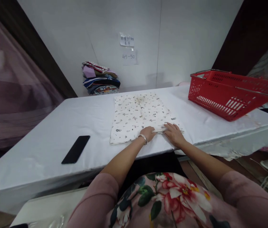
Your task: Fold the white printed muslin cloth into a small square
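Note:
A white cloth [141, 110] with a small dark print, perhaps a garment, lies spread on the table in front of me. A brownish stain marks its far part. My left hand [148, 133] is closed on the near edge, and a bracelet circles that wrist. Beside it, my right hand [174, 134] rests over the same edge toward the right corner, its fingers apart and stretched forward. Between the two hands the edge forms a narrow bunched fold. The left fingertips and the underside of the right hand are hidden.
On the white-covered table [46, 133] a black phone [75, 149] lies at left. A stack of folded clothes [100, 79] stands by the back wall. At right sits a red plastic basket [219, 93] with metal handles. Paper notes [128, 57] hang on the wall.

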